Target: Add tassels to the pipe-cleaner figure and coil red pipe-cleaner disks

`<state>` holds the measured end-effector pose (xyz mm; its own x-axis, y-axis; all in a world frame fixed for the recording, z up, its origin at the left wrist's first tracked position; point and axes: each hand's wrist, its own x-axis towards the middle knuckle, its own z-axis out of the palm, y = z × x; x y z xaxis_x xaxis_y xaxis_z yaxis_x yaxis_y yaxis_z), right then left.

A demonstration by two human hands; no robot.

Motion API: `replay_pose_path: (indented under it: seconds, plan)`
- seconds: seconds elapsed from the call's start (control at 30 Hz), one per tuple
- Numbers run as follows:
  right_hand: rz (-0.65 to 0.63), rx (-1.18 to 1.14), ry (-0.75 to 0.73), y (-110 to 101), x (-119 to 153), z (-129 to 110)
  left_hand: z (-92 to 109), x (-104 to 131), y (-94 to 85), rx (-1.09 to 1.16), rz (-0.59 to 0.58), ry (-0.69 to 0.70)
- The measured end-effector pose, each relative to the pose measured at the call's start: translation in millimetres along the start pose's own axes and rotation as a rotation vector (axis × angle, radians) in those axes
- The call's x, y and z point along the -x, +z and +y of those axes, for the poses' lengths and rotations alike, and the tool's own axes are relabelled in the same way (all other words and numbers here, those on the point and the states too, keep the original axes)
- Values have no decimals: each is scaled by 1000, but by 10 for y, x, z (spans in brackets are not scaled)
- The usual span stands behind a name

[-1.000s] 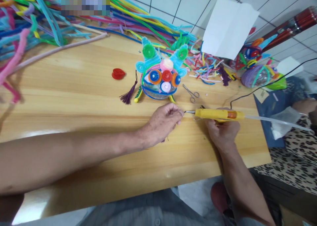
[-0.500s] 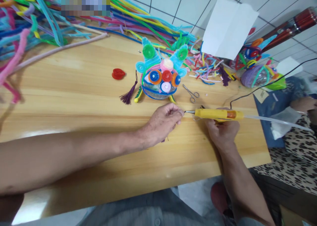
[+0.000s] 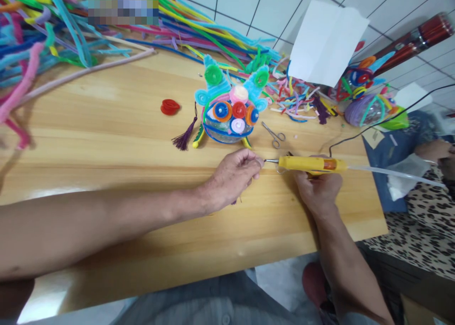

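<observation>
My right hand [image 3: 322, 190] is wrapped round a yellow hot glue gun [image 3: 302, 163], with a long clear glue stick [image 3: 394, 174] poking out of its back end. The gun's metal nozzle points left and meets the fingertips of my left hand [image 3: 238, 175]. Those fingers pinch a dark purple tassel [image 3: 233, 202]; most of it is hidden by the hand, and only bits of fringe show below. Just beyond stands a colourful pipe-cleaner animal head [image 3: 229, 106] on a clear body, with another purple tassel [image 3: 185, 136] hanging at its left side.
Small scissors [image 3: 273, 136] and a red coiled piece [image 3: 170, 107] lie on the wooden table [image 3: 142, 168]. Pipe cleaners [image 3: 213, 35] and cut scraps [image 3: 293, 95] line the back. A black cord [image 3: 377, 125] crosses the right side, where another person's hand [image 3: 432, 149] appears.
Almost nothing differs. The glue gun and my right hand sit very slightly further left; the nozzle stays at my left fingertips.
</observation>
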<state>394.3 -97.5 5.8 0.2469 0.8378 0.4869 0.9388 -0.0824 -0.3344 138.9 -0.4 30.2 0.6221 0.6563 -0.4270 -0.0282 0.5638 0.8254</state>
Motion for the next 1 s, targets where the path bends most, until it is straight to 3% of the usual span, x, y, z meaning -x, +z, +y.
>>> replay_pose_path:
  seconds: [0.33,0.47,0.7,0.83,0.93,1.0]
  plan:
    - [-7,-6,65,-11,-57,-48,-27,-10,-6,10,-9,35]
    - [28,-38,196,6,-72,-60,-59,-26,-14,8,-25,52]
    - [138,-292,381,-54,-257,-224,-107,-63,-34,-16,-49,84]
    - [261,-163,460,-292,-389,152,-91,-55,-39,-13,-69,79]
    - [241,101,550,-511,-420,613,-75,-50,-33,1,-77,74]
    - [243,144,579,-605,-394,875,-70,-51,-25,20,-73,77]
